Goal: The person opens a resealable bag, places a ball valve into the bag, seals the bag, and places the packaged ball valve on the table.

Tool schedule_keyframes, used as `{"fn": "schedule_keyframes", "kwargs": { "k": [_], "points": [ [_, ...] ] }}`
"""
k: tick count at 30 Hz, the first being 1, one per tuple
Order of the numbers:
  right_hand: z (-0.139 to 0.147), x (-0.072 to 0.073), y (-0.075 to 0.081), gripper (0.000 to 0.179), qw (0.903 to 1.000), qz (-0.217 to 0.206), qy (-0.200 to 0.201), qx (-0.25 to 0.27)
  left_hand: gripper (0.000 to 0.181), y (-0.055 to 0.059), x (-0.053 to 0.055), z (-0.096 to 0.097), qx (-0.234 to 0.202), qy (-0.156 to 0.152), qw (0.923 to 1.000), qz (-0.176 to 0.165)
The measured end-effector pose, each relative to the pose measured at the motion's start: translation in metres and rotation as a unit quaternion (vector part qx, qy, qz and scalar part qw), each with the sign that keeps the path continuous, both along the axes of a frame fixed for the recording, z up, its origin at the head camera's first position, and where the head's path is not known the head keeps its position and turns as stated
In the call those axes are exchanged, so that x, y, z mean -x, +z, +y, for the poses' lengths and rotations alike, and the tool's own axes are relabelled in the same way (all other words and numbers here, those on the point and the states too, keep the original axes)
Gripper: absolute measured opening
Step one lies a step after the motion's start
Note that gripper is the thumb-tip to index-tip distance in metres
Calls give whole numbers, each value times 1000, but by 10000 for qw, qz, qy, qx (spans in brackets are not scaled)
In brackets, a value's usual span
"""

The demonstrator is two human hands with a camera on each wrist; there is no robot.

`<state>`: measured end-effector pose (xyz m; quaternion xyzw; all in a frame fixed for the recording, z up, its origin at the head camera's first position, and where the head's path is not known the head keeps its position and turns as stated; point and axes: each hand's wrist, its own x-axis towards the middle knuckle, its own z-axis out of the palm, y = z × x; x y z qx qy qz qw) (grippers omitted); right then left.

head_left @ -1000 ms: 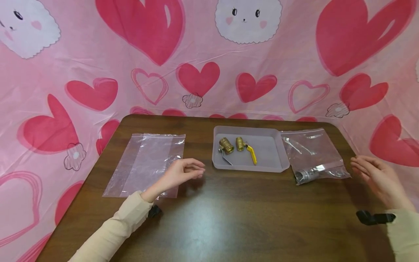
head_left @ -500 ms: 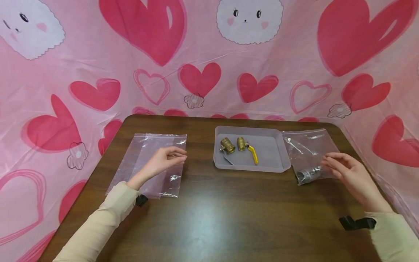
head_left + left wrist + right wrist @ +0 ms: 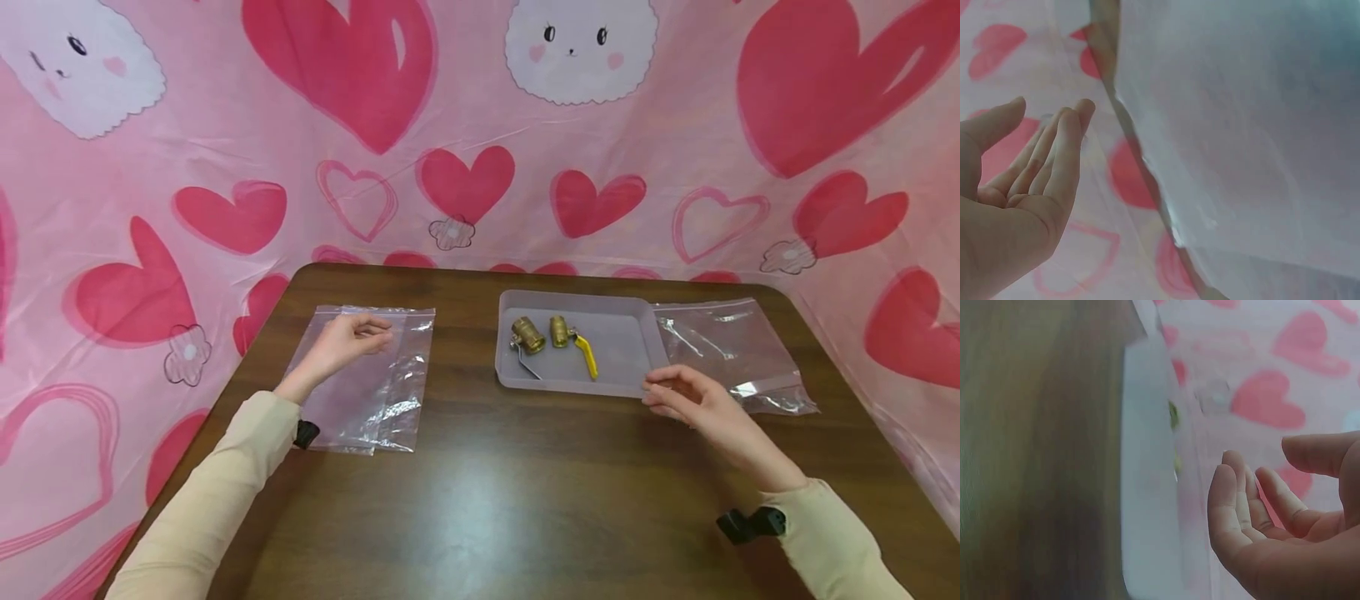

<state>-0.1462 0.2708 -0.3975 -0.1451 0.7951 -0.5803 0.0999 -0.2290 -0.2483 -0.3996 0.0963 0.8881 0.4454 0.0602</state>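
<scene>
My left hand [image 3: 341,343] hovers over flat clear zip bags [image 3: 401,400] on the left, its fingers relaxed and holding nothing. In the left wrist view the hand [image 3: 1041,181] shows thumb and fingers apart. My right hand [image 3: 701,408] is at the front right corner of a translucent plastic tray [image 3: 626,329], fingers loosely bent and empty. Two brass ball valves lie in the tray: one with a metal lever [image 3: 528,335], one with a yellow lever handle [image 3: 586,356]. Right of the tray lies another zip bag [image 3: 723,342]; my right hand covers its near left part.
The brown wooden table [image 3: 465,483] carries everything. A pink curtain [image 3: 600,133] with hearts hangs behind and along both sides. Each forearm has a long light sleeve, with a black wrist mount [image 3: 750,525] at the right cuff.
My right hand has swept left from the table's right side, across the right bag, to the tray corner. My left hand has drawn back left over the flat bags. The tray and valves stay put.
</scene>
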Motion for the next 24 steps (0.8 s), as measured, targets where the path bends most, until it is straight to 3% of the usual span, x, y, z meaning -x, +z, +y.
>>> {"fn": "schedule_keyframes", "kwargs": {
  "k": [10,16,24],
  "points": [
    [-57,-1,-13,36,9942,-91,1071,-56,34,-12,22,-26,1010,446,9929,432],
    [-89,2,-23,42,9838,-519,1715,67,36,-14,29,-37,1113,707,9909,254],
    [-132,0,-30,44,9771,-1069,1837,65,36,-17,35,-48,1128,890,9889,373]
  ]
}}
